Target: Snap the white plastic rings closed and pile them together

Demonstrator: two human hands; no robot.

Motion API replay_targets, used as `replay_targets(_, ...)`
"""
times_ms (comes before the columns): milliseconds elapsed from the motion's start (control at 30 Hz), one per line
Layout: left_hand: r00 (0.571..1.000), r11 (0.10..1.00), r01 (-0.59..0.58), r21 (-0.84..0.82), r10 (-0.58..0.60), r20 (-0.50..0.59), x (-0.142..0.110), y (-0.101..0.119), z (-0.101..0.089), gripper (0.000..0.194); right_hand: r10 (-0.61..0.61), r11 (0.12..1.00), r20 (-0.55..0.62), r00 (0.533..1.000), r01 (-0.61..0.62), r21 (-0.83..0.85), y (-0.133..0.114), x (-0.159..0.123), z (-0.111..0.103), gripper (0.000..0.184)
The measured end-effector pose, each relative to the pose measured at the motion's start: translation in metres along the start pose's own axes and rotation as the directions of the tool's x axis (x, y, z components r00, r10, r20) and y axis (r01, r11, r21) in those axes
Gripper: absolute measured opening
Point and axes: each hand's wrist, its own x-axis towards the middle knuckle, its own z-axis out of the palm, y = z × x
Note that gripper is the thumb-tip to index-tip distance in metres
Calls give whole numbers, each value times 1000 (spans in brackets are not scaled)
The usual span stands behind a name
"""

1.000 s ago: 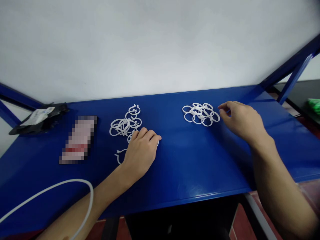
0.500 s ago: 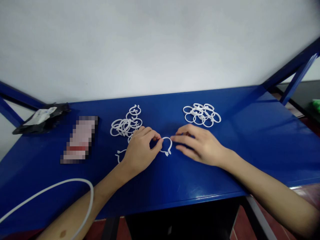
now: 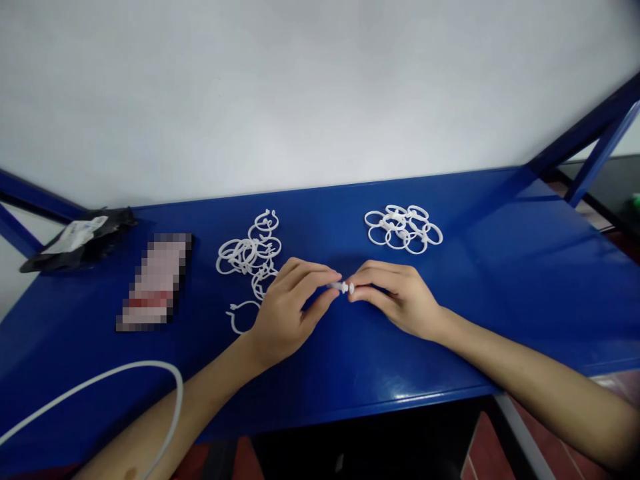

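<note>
Between my two hands is a white plastic curtain ring (image 3: 344, 287), seen almost edge-on with its two clasp ends facing me. My left hand (image 3: 293, 310) pinches one side of it between thumb and fingers. The other side is gripped by the thumb and fingertips of my right hand (image 3: 403, 297). Most of the ring is hidden by my fingers. Left of my left hand lies a loose pile of open curtain rings (image 3: 245, 257), and one single open ring (image 3: 235, 319) sits by my left wrist. Beyond my right hand is a cluster of closed curtain rings (image 3: 403, 230).
The blue table (image 3: 380, 373) backs onto a pale wall (image 3: 320, 100). A pixelated flat object (image 3: 157, 277) and a black plastic package (image 3: 83, 237) with a white label lie at left. A white cable (image 3: 125, 365) loops over my left forearm. Blue frame bars (image 3: 575, 137) rise at right.
My right hand has come in from the right and closed on the curtain ring. The ring has turned from lying face-up to edge-on. My left hand has shifted slightly right.
</note>
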Motion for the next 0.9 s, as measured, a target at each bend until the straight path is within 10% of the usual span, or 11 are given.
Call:
replay_targets(233, 1000, 998, 14, 68, -14, 10, -6, 2, 8, 6, -17, 996, 19, 1000, 19, -82, -1, -1, 4, 12)
replay_targets(633, 935, 872, -340, 351, 352, 31, -10, 4, 11, 11, -105, 962, 167, 980, 143, -234, -7, -3, 3, 25)
replay_targets(900, 975, 594, -3, 805, -176, 133, 0, -9, -15, 36, 0, 662, -114, 993, -86, -745, 15, 4, -71, 26)
